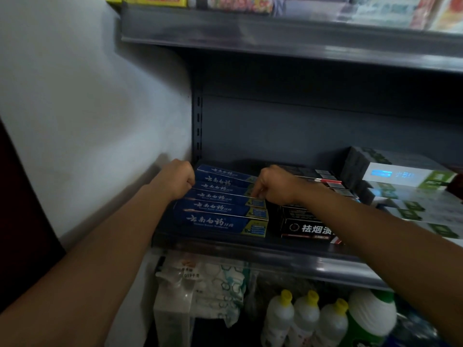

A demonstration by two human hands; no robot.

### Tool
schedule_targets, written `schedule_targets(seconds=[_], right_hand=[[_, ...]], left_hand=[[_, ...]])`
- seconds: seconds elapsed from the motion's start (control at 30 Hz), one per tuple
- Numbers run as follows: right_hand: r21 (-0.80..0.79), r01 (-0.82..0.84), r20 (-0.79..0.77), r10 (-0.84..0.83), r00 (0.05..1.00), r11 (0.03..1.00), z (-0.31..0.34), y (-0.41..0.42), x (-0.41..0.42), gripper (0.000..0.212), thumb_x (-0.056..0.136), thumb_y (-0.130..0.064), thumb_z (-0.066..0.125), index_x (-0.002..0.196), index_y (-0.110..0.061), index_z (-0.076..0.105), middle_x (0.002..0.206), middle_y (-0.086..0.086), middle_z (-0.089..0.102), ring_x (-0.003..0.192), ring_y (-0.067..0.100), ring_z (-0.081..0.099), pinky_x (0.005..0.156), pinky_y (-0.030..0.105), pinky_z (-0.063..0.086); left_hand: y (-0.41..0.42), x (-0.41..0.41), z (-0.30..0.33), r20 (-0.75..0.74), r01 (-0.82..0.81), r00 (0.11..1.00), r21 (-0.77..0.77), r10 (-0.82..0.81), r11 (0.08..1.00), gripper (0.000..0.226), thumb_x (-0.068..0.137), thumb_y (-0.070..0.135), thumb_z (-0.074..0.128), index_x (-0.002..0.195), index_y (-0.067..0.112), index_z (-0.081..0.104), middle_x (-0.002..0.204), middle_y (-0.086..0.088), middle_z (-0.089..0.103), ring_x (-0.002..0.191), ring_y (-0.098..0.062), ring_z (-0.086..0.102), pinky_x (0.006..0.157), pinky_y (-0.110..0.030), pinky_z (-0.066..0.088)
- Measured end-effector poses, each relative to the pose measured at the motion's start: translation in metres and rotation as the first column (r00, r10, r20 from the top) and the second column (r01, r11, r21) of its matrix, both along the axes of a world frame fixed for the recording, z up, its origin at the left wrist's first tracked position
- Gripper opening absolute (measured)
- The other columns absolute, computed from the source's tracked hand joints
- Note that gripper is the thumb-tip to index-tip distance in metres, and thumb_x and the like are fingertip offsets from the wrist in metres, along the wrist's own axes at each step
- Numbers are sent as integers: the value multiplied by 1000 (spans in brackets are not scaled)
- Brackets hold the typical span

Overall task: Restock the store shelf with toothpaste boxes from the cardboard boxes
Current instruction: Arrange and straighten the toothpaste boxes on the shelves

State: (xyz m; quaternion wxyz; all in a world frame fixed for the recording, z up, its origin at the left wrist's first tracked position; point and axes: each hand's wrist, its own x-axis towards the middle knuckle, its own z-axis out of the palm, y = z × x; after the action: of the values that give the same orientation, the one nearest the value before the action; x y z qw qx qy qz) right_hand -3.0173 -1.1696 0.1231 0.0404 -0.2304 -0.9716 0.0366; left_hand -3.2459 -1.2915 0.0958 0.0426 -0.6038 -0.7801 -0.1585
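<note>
Several blue toothpaste boxes (220, 209) stand in a row, one behind another, at the left end of the grey middle shelf (288, 256). My left hand (175, 179) grips the left ends of the rear boxes with curled fingers. At the right ends of the same boxes, my right hand (275, 185) pinches them with curled fingers. Black toothpaste boxes (305, 227) sit just to the right, partly covered by my right forearm. No cardboard box is in view.
White and green boxes (411, 194) fill the right part of the shelf. A white wall (87, 108) borders the shelf unit on the left. Below are wrapped packs (213, 284) and yellow-capped white bottles (305, 319). The upper shelf (275, 38) overhangs with colourful packets.
</note>
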Motion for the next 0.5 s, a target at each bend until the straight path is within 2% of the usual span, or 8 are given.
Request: schedule_targets(seconds=[0.07, 0.2, 0.4, 0.47, 0.5], right_hand=[[1, 3, 6, -3, 1000, 1000, 2, 3, -2, 26, 85, 1, 60, 104, -9, 75, 106, 2, 73, 96, 10, 63, 88, 19, 47], [38, 71, -40, -69, 997, 997, 6, 22, -9, 26, 85, -3, 58, 105, -10, 74, 113, 6, 70, 105, 22, 63, 88, 21, 44], [119, 115, 17, -118, 993, 986, 8, 42, -21, 28, 82, -9, 64, 109, -13, 71, 113, 6, 66, 106, 24, 58, 89, 28, 47], [149, 113, 53, -122, 991, 982, 6, 46, -27, 20, 81, -11, 65, 100, -17, 71, 108, 6, 64, 103, 23, 56, 86, 27, 45], [158, 102, 76, -115, 990, 982, 5, 49, -29, 11, 81, -12, 65, 85, -21, 68, 100, 6, 62, 97, 23, 56, 82, 26, 44]], left_hand=[[1, -1, 1, -4, -3, 1000, -24, 3, 1000, 17, 86, 2, 64, 99, 5, 74, 106, -10, 69, 96, -23, 64, 88, -31, 50], [6, -2, 8, -54, -9, 999, -27, 8, 1000, 15, 87, 4, 62, 95, 7, 75, 102, -10, 68, 92, -23, 64, 83, -33, 51], [31, 0, 19, -87, 14, 996, -28, -16, 1000, 27, 89, 4, 60, 113, 11, 70, 118, -10, 65, 106, -24, 61, 94, -33, 49], [42, -2, 21, -93, 6, 996, -54, -11, 999, 33, 89, 3, 59, 121, 12, 65, 125, -10, 61, 111, -25, 58, 97, -34, 47], [48, -3, 22, -93, 3, 996, -67, -9, 998, 35, 90, 3, 58, 123, 13, 63, 128, -10, 58, 113, -26, 56, 98, -36, 46]])
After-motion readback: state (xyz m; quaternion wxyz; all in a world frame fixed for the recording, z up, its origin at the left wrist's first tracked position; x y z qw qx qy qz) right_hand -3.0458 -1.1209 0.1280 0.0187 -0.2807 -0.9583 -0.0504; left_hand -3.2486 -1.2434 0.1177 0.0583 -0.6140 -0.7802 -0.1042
